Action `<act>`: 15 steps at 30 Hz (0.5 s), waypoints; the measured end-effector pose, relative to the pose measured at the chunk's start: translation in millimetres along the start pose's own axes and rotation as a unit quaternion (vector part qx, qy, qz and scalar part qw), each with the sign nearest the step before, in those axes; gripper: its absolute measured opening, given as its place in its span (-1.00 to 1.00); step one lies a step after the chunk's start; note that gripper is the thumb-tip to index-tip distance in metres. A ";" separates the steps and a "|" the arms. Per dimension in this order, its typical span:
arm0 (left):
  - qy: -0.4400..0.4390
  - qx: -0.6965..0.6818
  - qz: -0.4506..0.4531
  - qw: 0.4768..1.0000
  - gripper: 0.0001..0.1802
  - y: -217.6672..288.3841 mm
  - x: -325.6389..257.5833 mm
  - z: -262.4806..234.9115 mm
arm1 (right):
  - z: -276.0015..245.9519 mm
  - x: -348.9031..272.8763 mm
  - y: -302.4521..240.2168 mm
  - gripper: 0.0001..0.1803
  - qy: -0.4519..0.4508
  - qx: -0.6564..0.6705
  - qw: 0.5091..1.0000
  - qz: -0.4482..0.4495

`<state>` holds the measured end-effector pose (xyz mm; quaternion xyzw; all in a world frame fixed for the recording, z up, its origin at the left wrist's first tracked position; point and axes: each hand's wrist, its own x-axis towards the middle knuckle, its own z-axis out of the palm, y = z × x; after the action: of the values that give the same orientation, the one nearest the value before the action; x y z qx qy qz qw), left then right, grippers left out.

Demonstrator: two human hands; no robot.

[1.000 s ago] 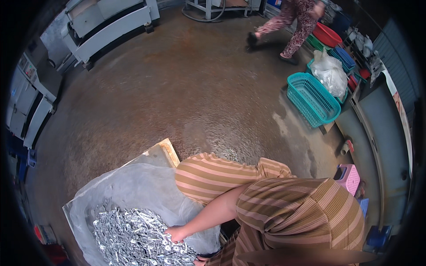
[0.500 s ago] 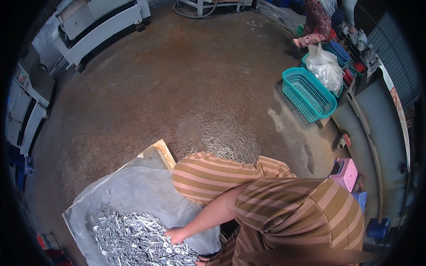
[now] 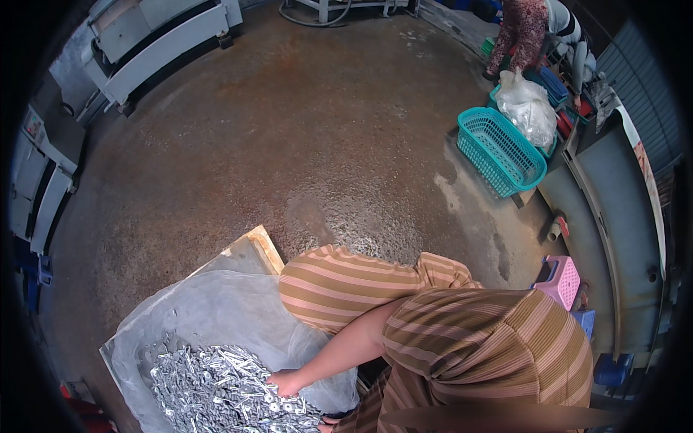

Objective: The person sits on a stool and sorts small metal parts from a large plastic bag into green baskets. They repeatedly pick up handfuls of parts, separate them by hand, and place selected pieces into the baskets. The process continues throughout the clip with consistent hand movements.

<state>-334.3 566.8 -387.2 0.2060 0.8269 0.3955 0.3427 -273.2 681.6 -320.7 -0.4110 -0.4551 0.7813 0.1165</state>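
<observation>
A heap of small shiny metal parts (image 3: 209,382), several of them long and thin and some round like washers, lies on a translucent plastic sheet (image 3: 231,296). My right hand (image 3: 286,382) rests at the heap's right side. Its fingers look bunched together against the parts, and their tips are hidden, so what they hold cannot be made out. Closer to the lower edge, my left hand (image 3: 328,424) shows only a few fingers beside the heap. The rest of it is cut off or covered by striped cloth.
Beneath the sheet is a board with a wooden edge (image 3: 267,249). My striped knee (image 3: 325,281) is beside it. To the right stand a teal basket (image 3: 469,123), a filled plastic bag (image 3: 530,112) and a pink stool (image 3: 563,283). A co-worker (image 3: 523,32) bends over containers; pale machines (image 3: 166,58) stand far left.
The co-worker's leg has drawn back, and an arm now reaches down to the containers at the right. My hands look almost the same in place and shape.
</observation>
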 end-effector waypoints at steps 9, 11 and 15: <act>0.005 -0.005 0.003 1.000 -0.80 -6.8 4.3 0.3 | 6.5 4.6 5.7 -0.26 0.001 -0.010 1.000 -0.003; 0.005 -0.007 0.003 1.000 -0.80 -11.0 0.3 -1.0 | 8.7 1.5 8.0 -0.27 0.001 -0.006 1.000 0.002; 0.016 -0.013 0.004 1.000 -0.81 -17.1 -4.4 -3.8 | 7.0 -1.4 14.7 -0.27 0.009 -0.004 1.000 -0.005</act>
<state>-335.3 551.9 -397.3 0.1991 0.8261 0.4106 0.3306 -274.8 668.3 -330.1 -0.4161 -0.4588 0.7753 0.1232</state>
